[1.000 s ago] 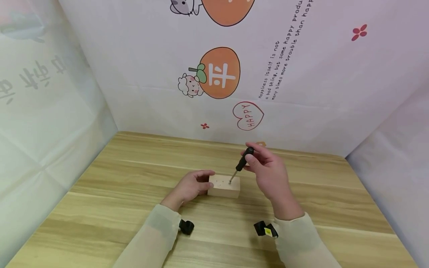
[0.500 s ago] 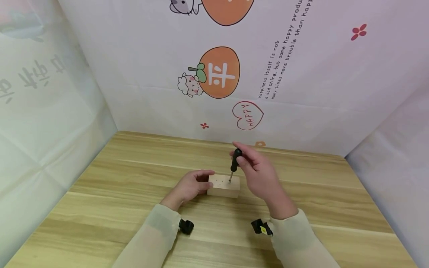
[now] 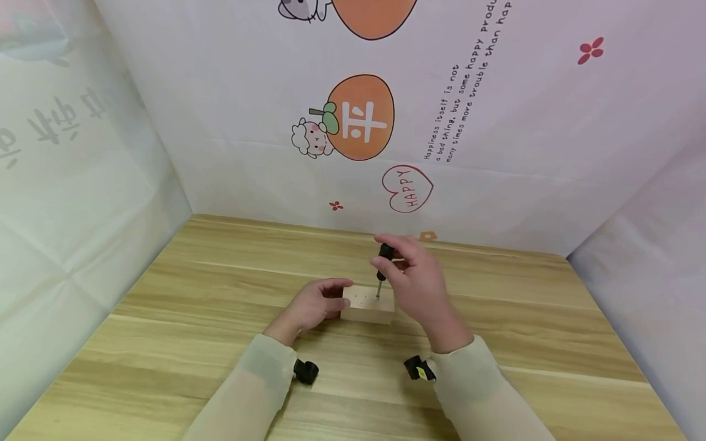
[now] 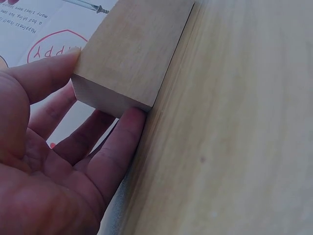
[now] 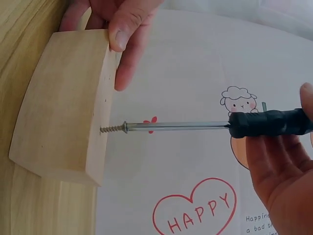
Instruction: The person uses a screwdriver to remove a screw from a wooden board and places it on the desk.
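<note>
A pale wooden block point(image 3: 366, 315) with several small holes in its top lies on the table. My left hand point(image 3: 313, 304) holds its left end, with the thumb at the top edge and other fingers against the end face point(image 4: 98, 97). Over the block, my right hand point(image 3: 421, 285) grips a screwdriver point(image 5: 176, 126) by its black handle point(image 5: 269, 123). The screwdriver stands nearly upright, its tip at the head of a screw point(image 5: 113, 129). That screw sits point-first in a hole near the block's right end, with most of its thread showing.
The wood-grain table point(image 3: 529, 343) reaches back to a white printed sheet point(image 3: 248, 165), which stands close behind the right hand. White sheets also hang at the left point(image 3: 72, 214) and right point(image 3: 651, 257). Each wrist carries a small black camera.
My right hand has moved left, bringing the screwdriver from a rightward slant to nearly upright, and its fingers have shifted around the handle. The left hand and block have stayed in place.
</note>
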Tool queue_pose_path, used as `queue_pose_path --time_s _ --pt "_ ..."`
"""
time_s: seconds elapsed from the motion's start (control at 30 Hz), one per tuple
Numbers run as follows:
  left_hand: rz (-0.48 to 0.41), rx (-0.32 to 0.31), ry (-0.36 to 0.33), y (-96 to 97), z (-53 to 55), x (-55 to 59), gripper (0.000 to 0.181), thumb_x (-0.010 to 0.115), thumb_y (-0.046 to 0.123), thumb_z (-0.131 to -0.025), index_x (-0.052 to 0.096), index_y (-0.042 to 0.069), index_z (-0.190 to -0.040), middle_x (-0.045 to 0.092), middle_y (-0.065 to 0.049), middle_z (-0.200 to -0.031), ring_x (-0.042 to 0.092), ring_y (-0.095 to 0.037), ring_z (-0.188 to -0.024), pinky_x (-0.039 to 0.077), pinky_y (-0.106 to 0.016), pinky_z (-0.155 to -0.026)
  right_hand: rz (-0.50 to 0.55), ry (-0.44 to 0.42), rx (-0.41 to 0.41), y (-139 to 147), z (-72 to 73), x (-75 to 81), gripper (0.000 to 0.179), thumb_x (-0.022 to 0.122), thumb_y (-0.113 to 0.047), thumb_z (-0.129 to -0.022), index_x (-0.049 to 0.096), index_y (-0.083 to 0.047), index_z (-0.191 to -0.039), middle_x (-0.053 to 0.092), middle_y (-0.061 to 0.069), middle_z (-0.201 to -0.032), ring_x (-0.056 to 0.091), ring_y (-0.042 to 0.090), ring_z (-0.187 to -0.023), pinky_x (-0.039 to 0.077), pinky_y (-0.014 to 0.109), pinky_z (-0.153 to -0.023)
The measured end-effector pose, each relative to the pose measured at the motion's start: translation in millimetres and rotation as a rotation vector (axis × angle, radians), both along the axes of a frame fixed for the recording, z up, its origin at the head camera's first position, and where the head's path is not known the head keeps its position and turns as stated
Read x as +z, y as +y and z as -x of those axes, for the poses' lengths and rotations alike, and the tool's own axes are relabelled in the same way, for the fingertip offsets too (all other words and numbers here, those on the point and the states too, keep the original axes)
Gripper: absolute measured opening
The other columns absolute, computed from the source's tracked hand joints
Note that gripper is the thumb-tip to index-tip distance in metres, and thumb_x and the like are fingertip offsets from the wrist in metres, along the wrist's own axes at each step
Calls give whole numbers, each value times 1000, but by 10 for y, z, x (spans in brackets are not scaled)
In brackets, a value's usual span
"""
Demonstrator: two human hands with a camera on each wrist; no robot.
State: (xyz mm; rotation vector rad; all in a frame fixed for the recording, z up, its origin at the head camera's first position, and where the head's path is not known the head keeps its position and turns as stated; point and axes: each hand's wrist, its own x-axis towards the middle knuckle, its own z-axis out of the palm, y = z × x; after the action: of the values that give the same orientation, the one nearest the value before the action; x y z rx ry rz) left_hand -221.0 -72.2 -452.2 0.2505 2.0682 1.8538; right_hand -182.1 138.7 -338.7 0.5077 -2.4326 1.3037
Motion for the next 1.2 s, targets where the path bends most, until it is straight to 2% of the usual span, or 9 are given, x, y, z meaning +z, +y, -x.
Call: queue_pose_path --time_s 0.27,0.47,0.6,0.73,0.83,0.93,1.07,1.13,1.2 --pt "-13 0 -6 0 -7 16 41 74 9 -91 67 11 -132 60 -9 -126 59 -21 -103 54 -35 -82 94 3 -35 -60 16 -9 32 73 -21 -94 69 -13 -124 68 1 -102 66 15 -85 56 36 -71" --pt "-20 4 -12 9 -18 29 41 73 6 -92 66 10 -132 59 -10 -129 59 -22 -108 54 -36 -84 60 13 -9 -53 43 8 18 72 -15 -94 74 -13 -111 70 -1 -100 67 15 -84 56 37 -72" --pt "-43 27 -42 22 -21 45 42 72 4 -91 66 9 -132 58 -11 -133 61 -23 -108 54 -36 -85 59 -22 52 -9 72 37 16 73 -14 -93 74 -13 -109 70 -2 -98 66 15 -86 56 36 -75" --pt "-60 53 -74 34 -26 63 41 71 1 -91 67 9 -131 56 -12 -135 62 -23 -107 54 -36 -85 89 -65 156 64 132 44 16 74 -13 -92 75 -13 -107 72 -2 -97 68 16 -88 56 35 -78" --pt "-46 59 -69 35 -30 71 41 71 0 -91 68 9 -131 55 -13 -136 62 -22 -108 54 -35 -84 135 -107 234 114 183 33 15 73 -11 -92 75 -11 -106 72 1 -96 68 20 -89 55 35 -80" --pt "-31 64 -60 33 -27 64 40 71 2 -91 69 10 -130 54 -12 -138 61 -22 -108 54 -35 -84 160 -119 247 124 203 5 15 71 -11 -94 74 -10 -108 72 2 -96 68 21 -90 55 35 -81" --pt "-36 65 -64 28 -13 28 40 74 4 -90 69 11 -129 52 -11 -141 61 -22 -108 54 -36 -84 99 -29 164 50 153 -39 35 63 -19 -101 60 -10 -134 72 3 -106 68 18 -92 54 33 -80" --pt "-39 64 -66 26 -6 10 40 75 6 -90 69 12 -129 51 -11 -142 61 -23 -108 54 -37 -84 66 50 120 -5 118 -59 36 59 -21 -103 55 -9 -137 70 3 -109 67 16 -92 54 34 -77" --pt "-44 62 -67 25 -1 1 41 75 6 -90 69 12 -130 51 -11 -142 60 -23 -109 54 -37 -85 62 125 83 -54 86 -76 29 58 -18 -103 57 -8 -131 68 4 -107 67 16 -89 54 35 -73"
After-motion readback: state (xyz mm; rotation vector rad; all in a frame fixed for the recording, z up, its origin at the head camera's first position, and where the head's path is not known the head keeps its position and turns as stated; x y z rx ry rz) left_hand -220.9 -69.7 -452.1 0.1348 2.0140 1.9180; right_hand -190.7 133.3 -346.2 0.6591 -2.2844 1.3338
